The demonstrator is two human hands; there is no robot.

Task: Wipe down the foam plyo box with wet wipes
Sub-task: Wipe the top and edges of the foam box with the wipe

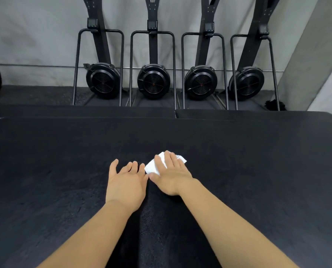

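the white wipe [152,167] lies mid-box under the straight fingers of the right hand [173,176], pressed onto the black box [64,161]; thin and limp, it is likely best driven by a flat palm. the left hand [125,180] rests open just beside. the foam top looks grainy and soft; four exercise machines [153,80] stand against the grey wall

This is looking like a gym. Four rowers [153,81] are standing upright in a row against a grey wall [35,35], their black fan flywheels sitting low, just above a dark speckled rubber floor [35,94]. Black padded boxes [64,151] are lying in front of them, filling the foreground.
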